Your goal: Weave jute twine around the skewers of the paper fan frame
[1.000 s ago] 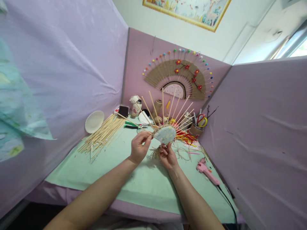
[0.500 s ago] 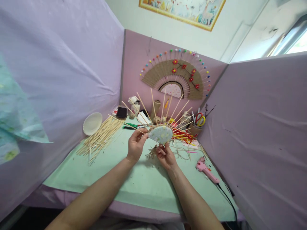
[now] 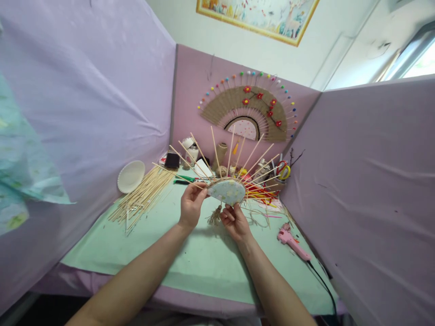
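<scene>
Above the middle of the table I hold up a half-round fan base point(image 3: 227, 192) covered in pale patterned cloth. Thin wooden sticks point(image 3: 216, 151) spread out from its curved upper edge like rays. My left hand point(image 3: 192, 203) pinches its left corner between thumb and fingers. At the lower right edge, my right hand point(image 3: 235, 221) grips it with the thumb in front and the fingers curled under. A twine tassel point(image 3: 215, 216) hangs below the base, just left of my right hand.
Loose sticks point(image 3: 144, 194) lie in a pile at the left, beside a white scalloped plate point(image 3: 131, 176). Green-handled pliers point(image 3: 185, 179) rest behind my left hand. A pink glue gun point(image 3: 292, 242) with a cord lies at the right. A finished fan point(image 3: 244, 106) hangs on the back panel.
The fan base has turned slightly in my hands, and its sticks now spread wider and farther right. Both hands keep their grip and have barely moved.
</scene>
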`<control>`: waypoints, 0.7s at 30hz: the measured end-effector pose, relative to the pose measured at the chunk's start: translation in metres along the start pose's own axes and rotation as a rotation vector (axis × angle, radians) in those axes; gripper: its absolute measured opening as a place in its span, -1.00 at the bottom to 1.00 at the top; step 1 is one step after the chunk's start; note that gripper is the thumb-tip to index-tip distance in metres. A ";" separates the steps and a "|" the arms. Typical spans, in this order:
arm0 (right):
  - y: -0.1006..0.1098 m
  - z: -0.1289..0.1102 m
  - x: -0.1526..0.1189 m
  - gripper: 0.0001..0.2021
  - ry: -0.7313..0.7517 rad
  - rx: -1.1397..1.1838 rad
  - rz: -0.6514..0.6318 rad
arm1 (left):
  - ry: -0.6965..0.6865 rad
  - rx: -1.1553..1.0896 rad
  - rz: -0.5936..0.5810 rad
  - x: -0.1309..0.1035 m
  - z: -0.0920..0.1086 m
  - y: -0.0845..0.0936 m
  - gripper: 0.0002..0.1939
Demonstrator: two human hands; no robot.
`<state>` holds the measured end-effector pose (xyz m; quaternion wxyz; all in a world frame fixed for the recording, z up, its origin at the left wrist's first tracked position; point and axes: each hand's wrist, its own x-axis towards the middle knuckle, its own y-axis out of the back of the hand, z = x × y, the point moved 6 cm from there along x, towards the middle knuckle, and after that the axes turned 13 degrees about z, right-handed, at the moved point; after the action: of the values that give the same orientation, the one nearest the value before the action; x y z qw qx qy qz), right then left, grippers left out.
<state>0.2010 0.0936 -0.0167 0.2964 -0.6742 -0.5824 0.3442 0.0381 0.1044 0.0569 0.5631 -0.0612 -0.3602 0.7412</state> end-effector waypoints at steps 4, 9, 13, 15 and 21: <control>0.001 -0.001 0.000 -0.72 0.018 -0.035 0.015 | 0.021 -0.015 0.012 0.001 0.002 -0.001 -0.80; -0.001 -0.003 0.000 -0.71 0.034 -0.019 -0.012 | 0.114 -0.077 0.003 0.004 0.000 -0.003 -0.83; -0.004 -0.006 -0.002 -0.71 0.072 -0.048 -0.028 | 0.213 -0.124 -0.017 0.006 -0.005 -0.003 -0.84; -0.004 -0.006 -0.002 -0.70 0.092 -0.066 -0.028 | 0.235 -0.139 -0.014 0.007 -0.006 -0.003 -0.83; 0.003 -0.009 0.002 -0.71 0.168 -0.059 0.060 | 0.255 -0.035 0.139 0.013 -0.015 0.008 -0.74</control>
<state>0.2107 0.0954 -0.0140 0.3139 -0.7263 -0.5448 0.2776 0.0344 0.1216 0.0453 0.5503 -0.1893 -0.2936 0.7583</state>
